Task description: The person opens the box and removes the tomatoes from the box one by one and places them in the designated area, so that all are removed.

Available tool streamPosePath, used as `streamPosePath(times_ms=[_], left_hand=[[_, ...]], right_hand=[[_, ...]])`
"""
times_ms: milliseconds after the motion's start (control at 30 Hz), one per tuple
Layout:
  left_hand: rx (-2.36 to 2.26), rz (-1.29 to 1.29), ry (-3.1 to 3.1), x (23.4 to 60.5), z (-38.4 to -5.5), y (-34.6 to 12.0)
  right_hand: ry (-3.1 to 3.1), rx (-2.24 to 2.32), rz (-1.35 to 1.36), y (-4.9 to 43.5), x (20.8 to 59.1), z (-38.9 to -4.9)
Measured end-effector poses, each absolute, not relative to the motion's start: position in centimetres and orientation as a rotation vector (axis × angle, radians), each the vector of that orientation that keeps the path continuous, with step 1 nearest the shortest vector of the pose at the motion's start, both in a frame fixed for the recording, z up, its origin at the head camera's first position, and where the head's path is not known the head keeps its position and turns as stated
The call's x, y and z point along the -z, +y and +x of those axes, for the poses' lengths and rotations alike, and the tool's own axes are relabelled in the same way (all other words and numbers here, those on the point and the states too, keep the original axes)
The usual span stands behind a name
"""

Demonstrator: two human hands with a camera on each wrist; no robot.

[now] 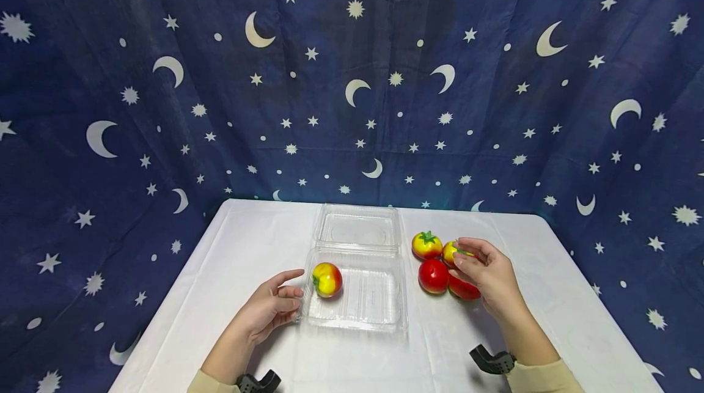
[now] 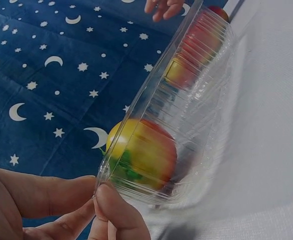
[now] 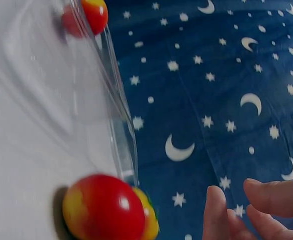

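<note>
A hinged clear plastic container [image 1: 374, 313] lies with its lid [image 1: 359, 228] folded back on the table. Inside its left end sits a yellow and red tomato [image 1: 328, 280], green calyx facing left. My left hand [image 1: 268, 310] pinches the container's left rim between thumb and fingers, plain in the left wrist view. To the right of the container, several tomatoes cluster: a yellow one [image 1: 426, 245], a red one [image 1: 433, 275], and others partly hidden by my right hand [image 1: 492, 274]. That hand hovers over the cluster, thumb and fingers apart, holding nothing in the right wrist view [image 3: 266, 210].
A white cloth covers the table [image 1: 220, 271]. Behind and beside it hangs a dark blue curtain [image 1: 330, 99] with moons and stars. Each wrist wears a black strap mount [image 1: 491, 360].
</note>
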State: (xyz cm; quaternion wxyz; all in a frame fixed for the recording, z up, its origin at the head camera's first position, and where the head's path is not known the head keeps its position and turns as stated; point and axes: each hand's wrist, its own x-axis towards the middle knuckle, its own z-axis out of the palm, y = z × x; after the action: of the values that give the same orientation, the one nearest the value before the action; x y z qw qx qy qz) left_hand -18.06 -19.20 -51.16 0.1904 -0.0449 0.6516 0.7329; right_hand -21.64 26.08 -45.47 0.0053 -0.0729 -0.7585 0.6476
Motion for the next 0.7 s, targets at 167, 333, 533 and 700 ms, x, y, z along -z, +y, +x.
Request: streamPosePath(times_ms=[167, 333, 533, 700], left_hand=[[-2.066, -0.119, 1.82, 51.2, -18.0, -19.2], [-2.07, -0.104, 1.814, 51.2, -18.0, -19.3], [-2.069, -0.106, 1.814, 51.2, -17.9, -19.3], [-2.072, -0.09, 1.803, 51.3, -17.9, -19.3]], right_hand=[[-2.379, -2.086, -0.196, 24.2, 45.2, -21.7], [-2.36, -2.151, -0.152, 22.4, 45.1, -21.8], [-2.325, -2.216, -0.09, 20.5, 45.5, -21.9], [-2.33, -2.244, -0.028, 18.9, 45.7, -21.8]])
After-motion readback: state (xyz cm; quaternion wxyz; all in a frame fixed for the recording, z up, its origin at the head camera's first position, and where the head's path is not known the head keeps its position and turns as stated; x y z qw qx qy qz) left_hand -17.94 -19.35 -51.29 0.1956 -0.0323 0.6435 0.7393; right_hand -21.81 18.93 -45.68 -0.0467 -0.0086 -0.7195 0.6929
